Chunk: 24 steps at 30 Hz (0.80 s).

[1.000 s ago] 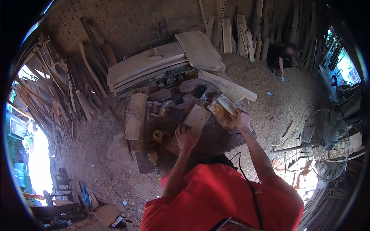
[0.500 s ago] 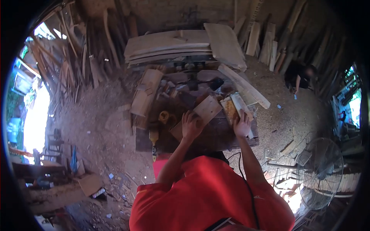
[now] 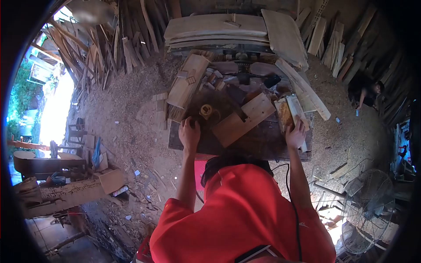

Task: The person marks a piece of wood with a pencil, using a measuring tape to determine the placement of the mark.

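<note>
Hands sit apart on the dark wooden workbench: left hand flat near a yellow tape roll, fingers spread, holding nothing; right hand gripping a pale narrow wood strip. That strip could slip off the cluttered edge. Sawdust floor, stacked planks behind

Pale flat board lies diagonal mid-worktop; narrower strip, apparently glue-stained block beside it, at right edge.
</note>
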Each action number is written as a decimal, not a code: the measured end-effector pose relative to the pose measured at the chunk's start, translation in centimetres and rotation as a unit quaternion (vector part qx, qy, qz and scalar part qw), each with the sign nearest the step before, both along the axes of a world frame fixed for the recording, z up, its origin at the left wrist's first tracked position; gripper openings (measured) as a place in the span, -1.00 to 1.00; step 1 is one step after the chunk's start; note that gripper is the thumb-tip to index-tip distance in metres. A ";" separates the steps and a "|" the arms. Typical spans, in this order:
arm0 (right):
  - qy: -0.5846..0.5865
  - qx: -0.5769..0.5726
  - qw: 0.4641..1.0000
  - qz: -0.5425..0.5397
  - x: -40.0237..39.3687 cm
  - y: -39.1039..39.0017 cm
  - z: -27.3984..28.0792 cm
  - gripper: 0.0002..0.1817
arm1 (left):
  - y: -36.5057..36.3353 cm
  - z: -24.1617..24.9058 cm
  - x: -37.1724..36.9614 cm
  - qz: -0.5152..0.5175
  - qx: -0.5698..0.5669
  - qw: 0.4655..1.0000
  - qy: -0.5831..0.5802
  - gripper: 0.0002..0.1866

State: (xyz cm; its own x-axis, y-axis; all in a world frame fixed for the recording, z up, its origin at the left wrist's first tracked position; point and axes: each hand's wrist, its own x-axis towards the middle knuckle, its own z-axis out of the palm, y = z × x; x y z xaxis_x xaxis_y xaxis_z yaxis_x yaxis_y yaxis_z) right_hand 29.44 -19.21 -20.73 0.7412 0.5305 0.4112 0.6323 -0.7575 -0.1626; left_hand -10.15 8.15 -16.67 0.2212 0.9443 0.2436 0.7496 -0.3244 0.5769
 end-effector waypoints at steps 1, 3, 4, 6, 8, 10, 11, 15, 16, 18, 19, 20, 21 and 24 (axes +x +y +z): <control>-0.002 0.005 1.000 0.007 0.0 0.1 0.0 -0.31 | -0.4 -0.1 -1.1 0.007 0.004 0.999 0.045 -0.57; -0.007 0.015 1.000 0.011 0.0 -0.1 -0.1 -0.32 | -1.4 -1.7 -3.0 0.016 0.000 0.996 0.091 -0.48; -0.004 0.014 1.000 0.012 -0.2 -0.1 0.1 -0.33 | -2.0 -1.8 -3.5 0.013 -0.006 0.995 0.095 -0.47; -0.005 0.013 1.000 0.010 -0.3 -0.1 0.5 -0.34 | -2.6 -2.0 -2.8 0.009 0.014 0.997 0.069 -0.46; 0.011 0.011 1.000 0.007 -0.3 -0.3 0.6 -0.35 | -3.9 -1.6 -2.1 0.016 0.059 0.998 0.016 -0.44; 0.012 0.023 1.000 0.012 -0.2 0.0 0.7 -0.35 | -4.4 -1.7 -1.2 -0.048 0.027 0.998 -0.023 -0.42; -0.015 0.037 0.999 0.027 -0.1 -0.1 1.0 -0.34 | -4.4 -1.8 -0.3 -0.079 0.012 0.996 -0.044 -0.41; -0.015 0.098 0.990 0.098 -2.7 -0.2 3.8 -0.58 | -4.9 -0.9 2.9 -0.184 -0.035 0.981 -0.052 -0.28; 0.028 0.087 0.987 0.131 -3.6 -0.8 4.1 -0.67 | -4.8 -0.9 3.6 -0.204 -0.015 0.978 -0.046 -0.23; 0.127 0.094 0.969 0.192 -5.5 -1.6 3.8 -0.85 | -4.3 -1.2 4.8 -0.238 0.020 0.971 -0.011 -0.13; 0.183 0.112 0.952 0.219 -6.4 -1.9 3.1 -0.88 | -3.9 -1.8 5.3 -0.251 0.034 0.967 0.018 -0.08; 0.198 0.085 0.956 0.200 -7.3 -2.2 2.5 -0.85 | -3.5 -2.3 5.8 -0.264 0.047 0.962 0.048 -0.03; 0.215 0.057 0.958 0.182 -8.2 -2.7 2.0 -0.82 | -3.2 -1.8 6.4 -0.276 -0.003 0.959 0.062 0.02; 0.265 0.014 0.955 0.132 -9.7 -3.7 1.2 -0.72 | -2.2 -0.5 8.5 -0.303 -0.095 0.942 0.106 0.13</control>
State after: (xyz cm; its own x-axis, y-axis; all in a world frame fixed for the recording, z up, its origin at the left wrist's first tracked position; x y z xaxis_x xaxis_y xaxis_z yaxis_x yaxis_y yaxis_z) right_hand 19.76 -22.87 -19.52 0.6914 0.7218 0.0316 0.6237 -0.5742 -0.5304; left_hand -1.66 5.98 -17.22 0.7583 0.6514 -0.0273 0.5653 -0.6361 0.5252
